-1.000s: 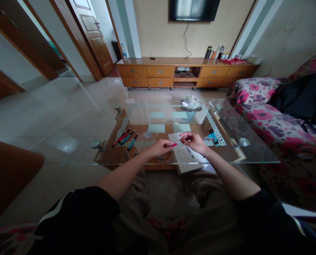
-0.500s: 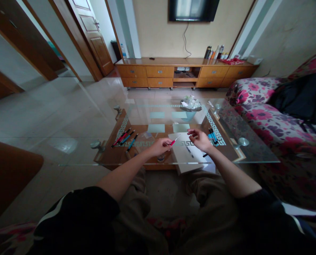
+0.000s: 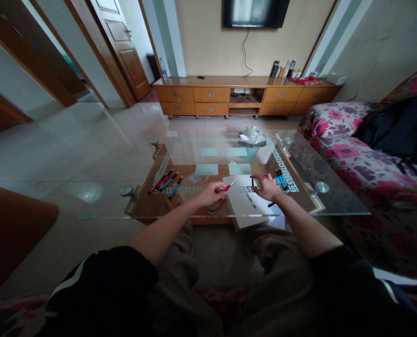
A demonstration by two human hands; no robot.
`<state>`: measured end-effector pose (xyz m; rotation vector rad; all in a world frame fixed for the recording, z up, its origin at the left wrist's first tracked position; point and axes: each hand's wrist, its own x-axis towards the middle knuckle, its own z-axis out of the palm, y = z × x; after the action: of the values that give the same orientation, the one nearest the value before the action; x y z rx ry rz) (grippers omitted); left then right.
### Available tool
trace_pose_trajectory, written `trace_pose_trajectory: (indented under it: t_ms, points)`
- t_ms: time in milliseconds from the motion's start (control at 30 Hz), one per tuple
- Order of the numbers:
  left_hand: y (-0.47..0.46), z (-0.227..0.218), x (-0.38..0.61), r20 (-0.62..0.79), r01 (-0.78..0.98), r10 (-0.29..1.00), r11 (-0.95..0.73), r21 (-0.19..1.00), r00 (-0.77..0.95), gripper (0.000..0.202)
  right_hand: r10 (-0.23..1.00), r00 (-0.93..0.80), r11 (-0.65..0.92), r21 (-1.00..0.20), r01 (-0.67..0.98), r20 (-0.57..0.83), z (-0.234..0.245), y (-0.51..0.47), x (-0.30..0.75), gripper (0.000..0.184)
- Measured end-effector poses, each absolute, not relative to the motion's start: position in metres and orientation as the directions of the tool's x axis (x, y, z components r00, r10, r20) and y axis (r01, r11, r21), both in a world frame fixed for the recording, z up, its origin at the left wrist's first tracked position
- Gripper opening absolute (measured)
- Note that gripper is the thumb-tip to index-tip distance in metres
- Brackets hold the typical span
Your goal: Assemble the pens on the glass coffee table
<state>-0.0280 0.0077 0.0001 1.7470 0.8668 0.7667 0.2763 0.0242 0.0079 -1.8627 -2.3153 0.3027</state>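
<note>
Red pen (image 3: 228,187) clamped in left hand (image 3: 213,193); right hand (image 3: 266,187) pinches black piece (image 3: 252,182).

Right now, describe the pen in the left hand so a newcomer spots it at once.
Find the glass table. Just over its near side, the left hand pinches a red pen. Unlike the pens lying to its left, it has a thin, pale end sticking out.

Dim indoor light, pale glare on television (image 3: 255,13), stretched edges
</note>
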Motion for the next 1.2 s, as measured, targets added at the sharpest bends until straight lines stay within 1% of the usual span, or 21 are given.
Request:
trace_pose_trajectory:
  t_ms: [167, 333, 433, 500, 567, 633, 667, 700, 733, 767, 833, 933, 1067, 1200]
  points:
    - [0.008, -0.003, -0.029, 0.105, 0.205, 0.832, -0.253, 0.945, 0.545, 0.030, 0.979, -0.200, 0.186, -0.248, 0.951, -0.034, 0.008, 0.024, 0.275, 0.055]
    - [0.008, -0.004, -0.028, 0.092, 0.207, 0.835, -0.238, 0.949, 0.542, 0.033, 0.979, -0.202, 0.188, -0.241, 0.952, -0.032, 0.008, 0.023, 0.277, 0.054]
    - [0.009, -0.005, -0.028, 0.085, 0.205, 0.835, -0.231, 0.951, 0.543, 0.035, 0.979, -0.201, 0.204, -0.269, 0.941, 0.040, 0.009, 0.024, 0.277, 0.049]
    - [0.010, -0.006, -0.029, 0.091, 0.207, 0.835, -0.238, 0.949, 0.543, 0.035, 0.969, -0.200, 0.238, -0.355, 0.904, 0.143, 0.011, 0.025, 0.276, 0.044]
    - [0.010, -0.006, -0.029, 0.092, 0.208, 0.834, -0.241, 0.948, 0.545, 0.035, 0.956, -0.162, 0.271, -0.531, 0.803, 0.243, 0.011, 0.026, 0.272, 0.041]
    - [0.010, -0.006, -0.029, 0.089, 0.207, 0.836, -0.235, 0.950, 0.542, 0.035, 0.960, -0.074, 0.261, -0.756, 0.601, 0.272, 0.011, 0.027, 0.267, 0.040]
    - [0.010, -0.005, -0.029, 0.088, 0.207, 0.838, -0.234, 0.950, 0.539, 0.035, 0.970, -0.028, 0.226, -0.851, 0.474, 0.241, 0.011, 0.027, 0.263, 0.041]
    - [0.010, -0.005, -0.029, 0.090, 0.206, 0.839, -0.234, 0.950, 0.537, 0.035, 0.983, 0.007, 0.171, -0.922, 0.347, 0.185, 0.011, 0.026, 0.260, 0.044]
    - [0.010, -0.004, -0.029, 0.092, 0.206, 0.840, -0.236, 0.950, 0.535, 0.034, 0.993, 0.027, 0.106, -0.967, 0.233, 0.115, 0.011, 0.026, 0.256, 0.048]
    - [0.009, -0.003, -0.029, 0.096, 0.205, 0.839, -0.239, 0.949, 0.535, 0.033, 0.998, 0.038, 0.041, -0.990, 0.138, 0.046, 0.012, 0.025, 0.253, 0.051]
    - [0.010, -0.003, -0.029, 0.106, 0.202, 0.837, -0.250, 0.947, 0.537, 0.033, 0.998, 0.048, -0.052, -0.999, 0.004, -0.051, 0.013, 0.025, 0.248, 0.057]
    - [0.011, -0.003, -0.030, 0.117, 0.202, 0.830, -0.266, 0.942, 0.546, 0.031, 0.994, 0.070, -0.078, -0.990, -0.114, -0.086, 0.013, 0.025, 0.245, 0.055]
    - [0.013, -0.006, -0.031, 0.115, 0.210, 0.826, -0.271, 0.939, 0.551, 0.031, 0.994, 0.051, -0.087, -0.980, -0.181, -0.097, 0.012, 0.025, 0.245, 0.050]
    - [0.014, -0.007, -0.032, 0.094, 0.221, 0.821, -0.259, 0.940, 0.563, 0.032, 0.996, 0.029, -0.075, -0.980, -0.182, -0.081, 0.014, 0.023, 0.245, 0.050]
